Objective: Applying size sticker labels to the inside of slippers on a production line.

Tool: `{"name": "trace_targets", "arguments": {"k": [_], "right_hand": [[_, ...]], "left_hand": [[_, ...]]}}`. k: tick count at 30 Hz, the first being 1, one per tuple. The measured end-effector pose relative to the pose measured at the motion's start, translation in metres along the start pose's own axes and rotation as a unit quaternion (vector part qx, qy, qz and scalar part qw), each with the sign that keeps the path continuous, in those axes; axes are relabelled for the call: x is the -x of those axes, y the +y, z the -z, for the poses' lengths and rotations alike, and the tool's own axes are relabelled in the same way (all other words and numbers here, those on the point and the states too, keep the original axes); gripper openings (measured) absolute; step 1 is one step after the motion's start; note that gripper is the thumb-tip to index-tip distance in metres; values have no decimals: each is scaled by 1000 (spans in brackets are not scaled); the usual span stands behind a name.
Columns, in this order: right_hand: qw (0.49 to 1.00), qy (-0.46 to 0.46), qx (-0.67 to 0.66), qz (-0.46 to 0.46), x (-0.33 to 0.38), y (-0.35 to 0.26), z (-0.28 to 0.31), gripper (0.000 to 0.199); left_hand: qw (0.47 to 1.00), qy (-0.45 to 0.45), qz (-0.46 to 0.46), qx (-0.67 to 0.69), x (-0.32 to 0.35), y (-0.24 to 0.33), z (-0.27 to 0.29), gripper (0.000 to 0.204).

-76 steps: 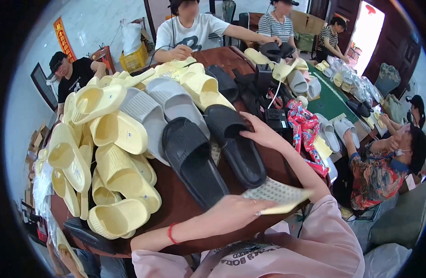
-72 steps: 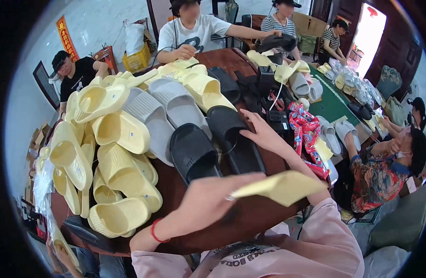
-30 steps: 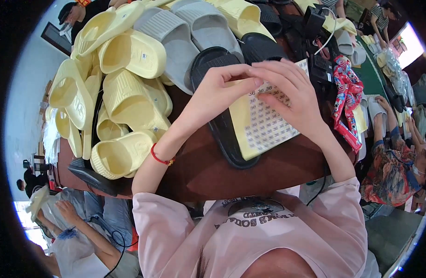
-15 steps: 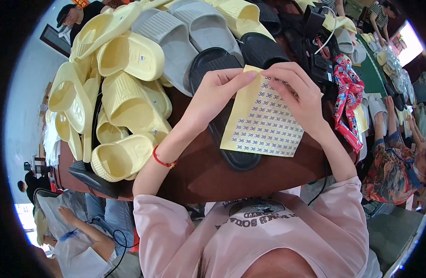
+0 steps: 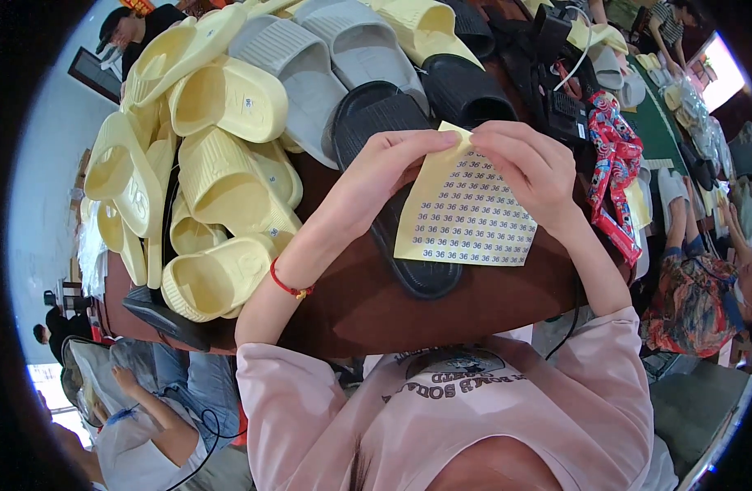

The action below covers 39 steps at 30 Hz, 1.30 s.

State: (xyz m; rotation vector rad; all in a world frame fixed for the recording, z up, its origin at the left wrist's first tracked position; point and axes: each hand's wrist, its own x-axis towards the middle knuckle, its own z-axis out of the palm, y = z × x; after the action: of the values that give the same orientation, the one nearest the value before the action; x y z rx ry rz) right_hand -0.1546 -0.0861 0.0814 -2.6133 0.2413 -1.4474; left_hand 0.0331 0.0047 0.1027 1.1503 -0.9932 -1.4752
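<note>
A yellow sheet of small printed stickers (image 5: 466,217) is held up over the table. My left hand (image 5: 396,168) pinches its top edge between thumb and fingers. Close beside it, my right hand (image 5: 527,168) has its fingers bent and pinched at the sheet's upper right edge; whether a loose sticker is between the fingertips is too small to tell. Below the sheet lies a black slipper (image 5: 429,278), partly covered by it and by my left hand. Another black slipper (image 5: 466,90) lies just beyond my hands.
Yellow slippers (image 5: 216,278) are heaped on the brown table (image 5: 351,315) at left, with grey slippers (image 5: 306,82) behind. Red patterned packets (image 5: 613,176) and a black device with a white cable (image 5: 564,114) are at right. Other people sit or stand around.
The sheet has tilted and shifted slightly up and to the right. My right hand has drawn its fingers closer to the top edge; my left hand still grips the sheet.
</note>
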Motion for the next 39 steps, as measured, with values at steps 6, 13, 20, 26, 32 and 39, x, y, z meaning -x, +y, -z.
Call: {"name": "trace_targets", "arguments": {"k": [6,13,20,26,32,39], "right_hand": [[997,33,23,65,-1,0,-2,21],[957,4,-201,-211,-9,12,18,10],[847,-345,-235,-328,2,50,53,11],[821,-490,-177,-231,9,63,51,6],[831,-496,-161,-195,12,57,52,11],[822,-506,-147,-217,9,53,50,14]], "left_hand": [[998,-10,23,55,1,0,0,33],[997,-71,36,-4,1,-10,-12,24],[961,-192,-26,-199,18,-52,-52,21],[673,-70,-396,-621,20,-89,-66,16],[608,-74,-364,-702,23,-103,-64,20],[625,-77,-373,-682,17,-97,-62,19]]}}
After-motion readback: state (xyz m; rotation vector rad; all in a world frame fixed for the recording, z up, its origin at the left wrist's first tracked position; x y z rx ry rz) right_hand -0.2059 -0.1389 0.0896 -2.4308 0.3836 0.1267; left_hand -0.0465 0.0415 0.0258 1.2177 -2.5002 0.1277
